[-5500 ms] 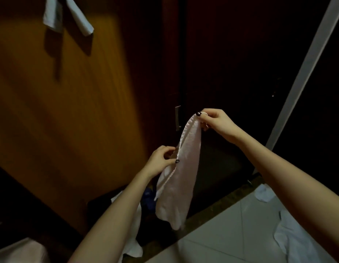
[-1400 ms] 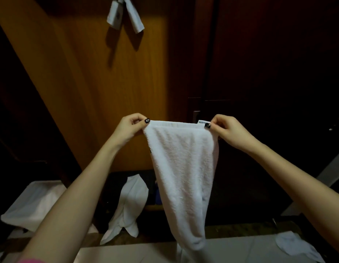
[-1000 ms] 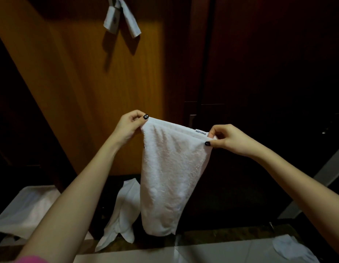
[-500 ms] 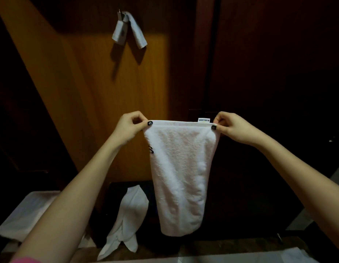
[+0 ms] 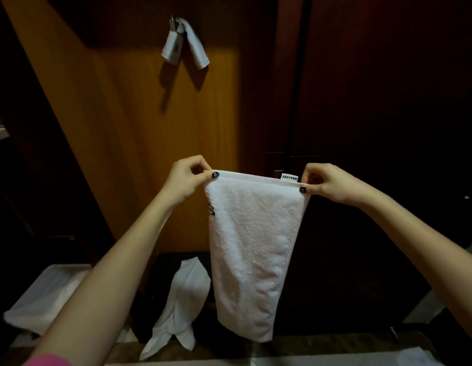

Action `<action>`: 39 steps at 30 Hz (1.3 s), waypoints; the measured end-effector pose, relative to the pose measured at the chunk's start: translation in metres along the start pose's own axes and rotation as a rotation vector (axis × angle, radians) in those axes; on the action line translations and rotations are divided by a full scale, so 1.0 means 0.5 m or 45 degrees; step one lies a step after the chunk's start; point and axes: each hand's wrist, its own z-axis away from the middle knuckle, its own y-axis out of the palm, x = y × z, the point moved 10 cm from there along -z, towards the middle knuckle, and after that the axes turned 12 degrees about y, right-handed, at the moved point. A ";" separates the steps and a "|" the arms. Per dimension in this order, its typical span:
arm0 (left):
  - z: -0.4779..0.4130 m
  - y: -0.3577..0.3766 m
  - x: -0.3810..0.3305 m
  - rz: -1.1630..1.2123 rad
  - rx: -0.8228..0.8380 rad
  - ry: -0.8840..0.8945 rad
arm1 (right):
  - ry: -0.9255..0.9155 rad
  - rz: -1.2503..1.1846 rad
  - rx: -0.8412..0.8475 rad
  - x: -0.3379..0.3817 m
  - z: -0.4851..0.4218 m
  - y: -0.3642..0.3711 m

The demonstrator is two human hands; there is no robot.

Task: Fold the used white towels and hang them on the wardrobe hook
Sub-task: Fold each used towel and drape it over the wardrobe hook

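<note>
While a person faces a tall wooden wardrobe (image 5: 140,133), its left panel lit warm orange and its right doors deep in shadow, both bare arms reach forward toward it. Between the hands hangs a white towel (image 5: 253,247), folded lengthwise into a long band. Its top edge is stretched nearly level and its lower end dangles free in front of the dark doors. The left hand (image 5: 186,178) pinches the top left corner between thumb and curled fingers. The right hand (image 5: 327,184) pinches the top right corner the same way, and both thumbnails wear dark polish. Low on the left, a crumpled towel (image 5: 45,294) lies on a surface too dim to identify. Just beside it, a loose towel (image 5: 182,299) droops toward the floor. High on the lit panel, well above the hands, a small folded towel (image 5: 186,46) is draped over a hook (image 5: 174,21) with both ends hanging down. A small printed label (image 5: 289,177) stands up from the held towel's top edge near the right hand, its text unreadable.
</note>
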 end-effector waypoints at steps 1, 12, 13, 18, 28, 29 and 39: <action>0.003 0.005 0.001 -0.015 0.023 -0.006 | 0.021 0.020 -0.025 -0.007 -0.003 0.004; 0.071 0.061 0.036 -0.313 0.155 -0.176 | 0.224 0.006 -0.185 -0.069 0.007 0.070; 0.078 0.071 0.036 -0.319 0.125 -0.202 | 0.252 -0.012 -0.201 -0.075 0.009 0.074; 0.091 0.098 0.046 -0.181 -0.054 -0.328 | 0.236 -0.454 -0.186 -0.062 0.057 0.095; 0.058 0.187 -0.006 0.274 0.076 -0.300 | 0.227 -0.903 0.056 0.010 0.072 0.117; 0.056 0.191 -0.013 0.306 0.088 -0.291 | 0.220 -0.885 0.071 0.013 0.071 0.118; 0.048 0.236 -0.087 0.646 0.264 -0.192 | -0.010 -0.665 -0.043 0.061 0.064 0.084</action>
